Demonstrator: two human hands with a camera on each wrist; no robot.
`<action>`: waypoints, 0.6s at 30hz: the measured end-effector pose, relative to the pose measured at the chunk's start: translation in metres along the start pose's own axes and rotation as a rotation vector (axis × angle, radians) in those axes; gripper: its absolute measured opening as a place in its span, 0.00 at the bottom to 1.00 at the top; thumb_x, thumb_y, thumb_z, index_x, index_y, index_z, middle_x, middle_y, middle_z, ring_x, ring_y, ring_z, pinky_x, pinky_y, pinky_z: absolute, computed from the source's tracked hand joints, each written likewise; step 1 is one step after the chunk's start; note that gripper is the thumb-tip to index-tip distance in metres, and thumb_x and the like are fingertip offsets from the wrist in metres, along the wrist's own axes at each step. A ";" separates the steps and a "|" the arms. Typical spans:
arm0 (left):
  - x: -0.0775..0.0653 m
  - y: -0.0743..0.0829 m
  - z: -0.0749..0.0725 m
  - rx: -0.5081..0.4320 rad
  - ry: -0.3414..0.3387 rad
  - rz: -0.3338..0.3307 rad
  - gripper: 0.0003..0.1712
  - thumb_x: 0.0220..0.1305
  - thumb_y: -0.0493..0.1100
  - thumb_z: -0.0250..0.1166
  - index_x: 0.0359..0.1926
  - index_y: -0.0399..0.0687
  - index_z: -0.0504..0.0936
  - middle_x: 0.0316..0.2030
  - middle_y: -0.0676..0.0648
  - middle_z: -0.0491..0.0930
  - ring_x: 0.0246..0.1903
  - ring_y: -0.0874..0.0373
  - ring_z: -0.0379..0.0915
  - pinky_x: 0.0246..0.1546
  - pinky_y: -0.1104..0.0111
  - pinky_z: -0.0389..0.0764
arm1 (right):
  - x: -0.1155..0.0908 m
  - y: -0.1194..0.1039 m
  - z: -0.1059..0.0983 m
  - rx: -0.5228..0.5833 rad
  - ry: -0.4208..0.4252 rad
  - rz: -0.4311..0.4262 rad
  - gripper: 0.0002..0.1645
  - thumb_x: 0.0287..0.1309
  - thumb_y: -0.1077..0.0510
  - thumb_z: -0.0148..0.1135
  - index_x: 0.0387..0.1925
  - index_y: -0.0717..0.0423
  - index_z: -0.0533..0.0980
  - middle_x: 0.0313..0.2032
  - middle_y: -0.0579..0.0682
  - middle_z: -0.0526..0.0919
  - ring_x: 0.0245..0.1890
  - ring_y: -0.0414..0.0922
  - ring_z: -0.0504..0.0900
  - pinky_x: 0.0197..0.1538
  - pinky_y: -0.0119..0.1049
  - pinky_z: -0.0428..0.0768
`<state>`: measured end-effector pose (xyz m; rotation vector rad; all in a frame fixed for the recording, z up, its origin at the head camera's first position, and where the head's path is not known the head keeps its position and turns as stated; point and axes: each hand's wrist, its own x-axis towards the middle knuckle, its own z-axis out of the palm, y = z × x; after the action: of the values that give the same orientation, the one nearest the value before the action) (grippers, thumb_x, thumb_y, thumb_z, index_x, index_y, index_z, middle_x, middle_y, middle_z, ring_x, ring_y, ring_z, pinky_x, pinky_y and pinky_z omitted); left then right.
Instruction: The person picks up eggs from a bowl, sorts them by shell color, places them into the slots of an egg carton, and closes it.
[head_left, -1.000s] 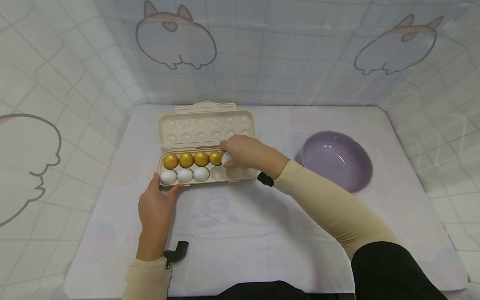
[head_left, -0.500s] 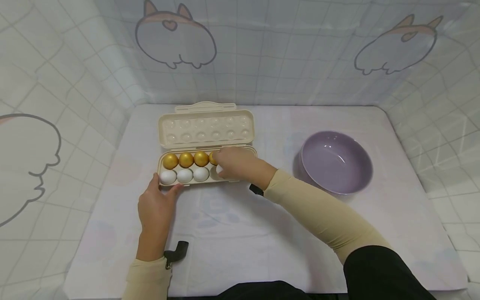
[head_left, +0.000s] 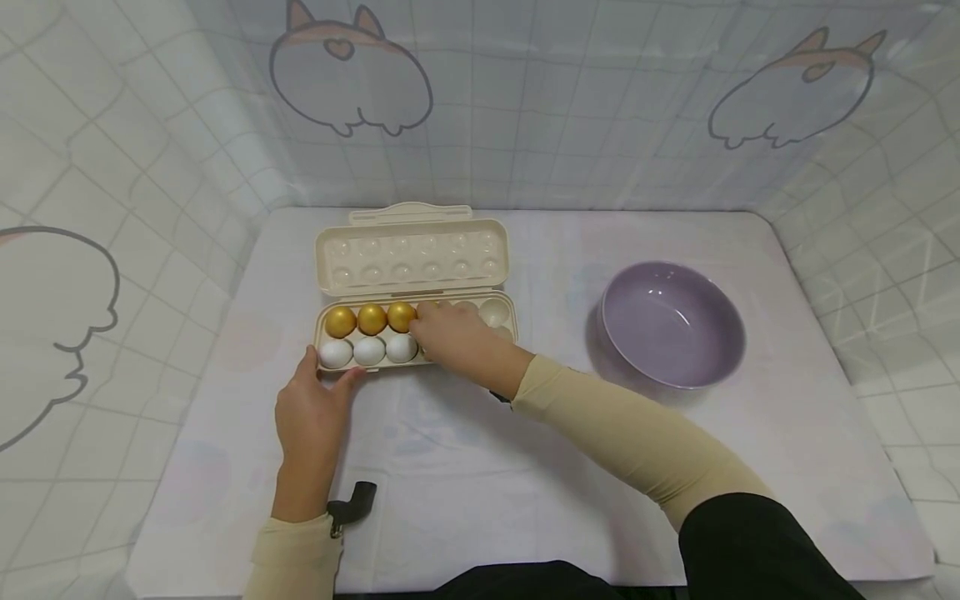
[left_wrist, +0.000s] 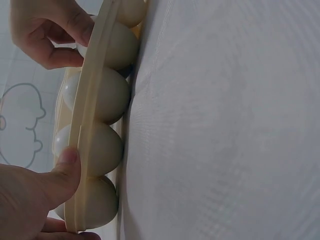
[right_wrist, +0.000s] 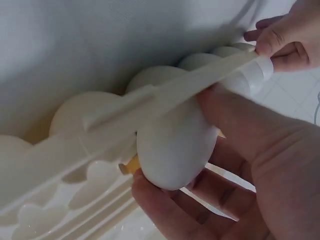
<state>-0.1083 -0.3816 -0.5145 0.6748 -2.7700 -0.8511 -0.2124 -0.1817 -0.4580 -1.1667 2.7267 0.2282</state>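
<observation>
A cream egg carton (head_left: pixel 495 312) lies on the table, its lid (head_left: pixel 412 258) folded back. Three gold eggs (head_left: pixel 371 319) show in its back row and three white eggs (head_left: pixel 369 351) in front of them. My left hand (head_left: pixel 311 417) grips the carton's near left corner, with the thumb (left_wrist: pixel 65 172) on the front rim. At the fourth front cup, my right hand (head_left: pixel 468 342) holds another white egg (right_wrist: pixel 172 150) between thumb and fingers. That hand covers the egg in the head view. A bit of gold (right_wrist: pixel 131 165) shows behind it in the right wrist view.
A purple bowl (head_left: pixel 672 325) stands to the right of the carton on the white-clothed table (head_left: pixel 480 483). Grid-patterned curtains (head_left: pixel 570 108) with cartoon animals rise behind and on both sides.
My right hand has moved left and slightly down with the white egg, from the carton's fifth column to the fourth front cup. The left hand keeps its grip on the corner.
</observation>
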 end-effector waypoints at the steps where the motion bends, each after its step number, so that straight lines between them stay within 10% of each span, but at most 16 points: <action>1: 0.000 0.000 0.000 0.001 0.002 0.000 0.52 0.61 0.51 0.80 0.77 0.32 0.66 0.68 0.26 0.73 0.66 0.27 0.74 0.65 0.37 0.76 | 0.000 -0.001 0.001 -0.013 0.003 -0.003 0.14 0.73 0.47 0.64 0.55 0.40 0.85 0.53 0.45 0.83 0.46 0.43 0.83 0.38 0.40 0.86; 18: 0.000 0.000 0.000 -0.005 0.015 0.027 0.52 0.60 0.50 0.81 0.76 0.31 0.67 0.69 0.26 0.72 0.66 0.26 0.74 0.65 0.37 0.76 | -0.006 0.001 0.007 0.157 0.089 -0.044 0.08 0.74 0.55 0.63 0.45 0.43 0.87 0.45 0.44 0.87 0.45 0.42 0.82 0.38 0.35 0.85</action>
<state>-0.1084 -0.3818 -0.5149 0.6393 -2.7566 -0.8444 -0.2087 -0.1753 -0.4636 -1.2186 2.7324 -0.0446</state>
